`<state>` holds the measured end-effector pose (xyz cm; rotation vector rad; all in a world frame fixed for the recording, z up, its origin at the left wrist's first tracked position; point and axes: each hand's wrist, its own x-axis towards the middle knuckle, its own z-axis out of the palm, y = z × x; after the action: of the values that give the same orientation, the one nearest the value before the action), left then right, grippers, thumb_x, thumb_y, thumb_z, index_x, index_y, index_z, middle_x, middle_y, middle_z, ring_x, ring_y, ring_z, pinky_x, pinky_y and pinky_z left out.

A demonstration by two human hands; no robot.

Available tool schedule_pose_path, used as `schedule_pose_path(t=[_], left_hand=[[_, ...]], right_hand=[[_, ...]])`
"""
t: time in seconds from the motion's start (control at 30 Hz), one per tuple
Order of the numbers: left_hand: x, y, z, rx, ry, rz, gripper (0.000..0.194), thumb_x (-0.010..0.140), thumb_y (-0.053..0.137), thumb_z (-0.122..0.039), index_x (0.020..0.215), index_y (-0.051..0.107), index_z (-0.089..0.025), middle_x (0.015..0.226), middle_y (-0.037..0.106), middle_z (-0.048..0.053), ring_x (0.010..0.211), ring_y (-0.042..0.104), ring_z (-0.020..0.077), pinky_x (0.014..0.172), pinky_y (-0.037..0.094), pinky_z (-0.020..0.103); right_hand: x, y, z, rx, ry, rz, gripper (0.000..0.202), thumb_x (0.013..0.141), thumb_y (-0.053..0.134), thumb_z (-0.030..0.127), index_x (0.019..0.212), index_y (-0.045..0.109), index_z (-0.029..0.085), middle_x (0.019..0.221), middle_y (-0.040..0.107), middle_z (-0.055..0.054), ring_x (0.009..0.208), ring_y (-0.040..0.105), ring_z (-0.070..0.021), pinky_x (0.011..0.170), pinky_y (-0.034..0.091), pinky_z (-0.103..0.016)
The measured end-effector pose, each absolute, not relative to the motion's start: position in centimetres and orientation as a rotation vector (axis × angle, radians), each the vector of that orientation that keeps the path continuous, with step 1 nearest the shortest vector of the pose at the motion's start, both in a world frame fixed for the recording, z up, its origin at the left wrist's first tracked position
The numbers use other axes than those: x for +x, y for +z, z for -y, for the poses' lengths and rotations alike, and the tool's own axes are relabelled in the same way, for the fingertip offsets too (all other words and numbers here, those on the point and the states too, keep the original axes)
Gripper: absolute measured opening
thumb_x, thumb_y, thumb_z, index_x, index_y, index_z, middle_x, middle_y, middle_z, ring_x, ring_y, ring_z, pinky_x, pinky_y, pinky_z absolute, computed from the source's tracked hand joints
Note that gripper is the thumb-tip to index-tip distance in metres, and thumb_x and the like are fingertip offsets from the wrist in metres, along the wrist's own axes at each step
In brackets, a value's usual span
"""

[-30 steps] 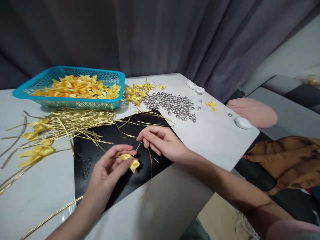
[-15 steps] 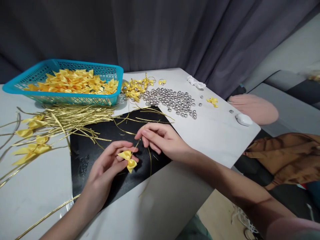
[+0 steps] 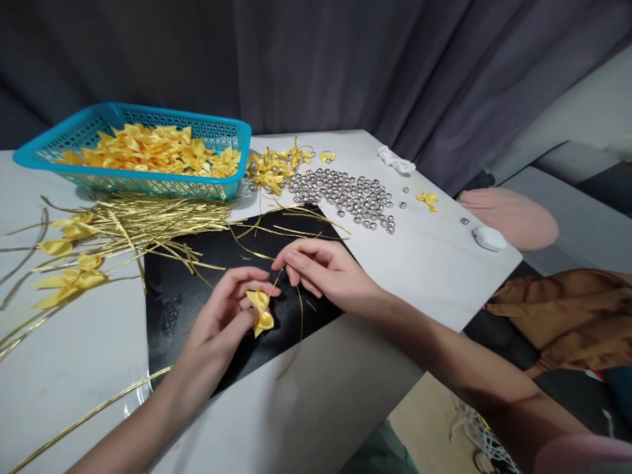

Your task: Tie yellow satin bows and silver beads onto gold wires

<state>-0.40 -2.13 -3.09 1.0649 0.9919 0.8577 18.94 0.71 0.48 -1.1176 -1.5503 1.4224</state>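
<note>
Over the black mat (image 3: 182, 342), my left hand (image 3: 224, 316) pinches a yellow satin ribbon bow (image 3: 261, 313) between thumb and fingers. From the bow a thin gold cord (image 3: 300, 316) runs up to my right hand (image 3: 320, 270), whose thumb and forefinger are closed on it. The cord's loose end hangs down past the mat's front edge. A heap of gold ties (image 3: 162, 220) lies beyond my left hand, partly on the mat. Several yellow bows (image 3: 74, 283) with gold cords rest at the left.
A blue basket (image 3: 237, 181) full of yellow bows stands at the back left. Beside it are a pile of finished-looking yellow bows (image 3: 271, 164) and many silver heart-shaped beads (image 3: 345, 191). A white computer mouse (image 3: 488, 238) sits near the table's right corner.
The bow is tilted more upright in my left hand, which has come slightly nearer my right hand. The whole view has shifted a little. Both hands keep their grip.
</note>
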Motion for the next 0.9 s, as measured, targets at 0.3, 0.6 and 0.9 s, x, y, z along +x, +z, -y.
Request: schedule_pose_path(t=[0.3, 0.6, 0.9], left_hand=[[-0.4, -2.6, 1.7, 1.166, 0.817, -0.972, 0.025, 0.080, 0.062, -0.022, 0.095, 0.077, -0.035, 0.115, 0.066, -0.004, 0.103, 0.057, 0.0177, 0.079, 0.042, 0.019], [-0.5, -2.6, 1.8, 1.041, 0.838, -1.064, 0.026, 0.073, 0.070, -0.037, 0.096, 0.079, -0.027, 0.116, 0.067, 0.004, 0.088, 0.060, 0.0201, 0.071, 0.047, 0.023], [-0.3, -2.1, 2.0, 0.973, 0.881, -0.975, 0.030, 0.069, 0.079, -0.034, 0.098, 0.078, -0.028, 0.107, 0.069, 0.006, 0.066, 0.063, 0.0138, 0.064, 0.055, 0.023]], right_hand=[[20.0, 1.3, -1.7, -1.303, 1.416, 1.661, 0.021, 0.091, 0.052, 0.029, 0.084, 0.063, 0.013, 0.061, 0.052, 0.005, 0.046, 0.039, -0.0044, 0.043, 0.028, -0.019], [25.2, 3.3, -1.4, -1.754, 0.653, 2.199, 0.015, 0.086, 0.061, 0.030, 0.093, 0.065, 0.018, 0.090, 0.067, -0.004, 0.072, 0.058, -0.0143, 0.064, 0.042, -0.027], [24.1, 0.6, -0.5, -1.796, 0.462, 2.373, 0.015, 0.094, 0.048, 0.023, 0.101, 0.060, 0.016, 0.104, 0.063, -0.012, 0.103, 0.055, -0.0255, 0.086, 0.047, -0.040]])
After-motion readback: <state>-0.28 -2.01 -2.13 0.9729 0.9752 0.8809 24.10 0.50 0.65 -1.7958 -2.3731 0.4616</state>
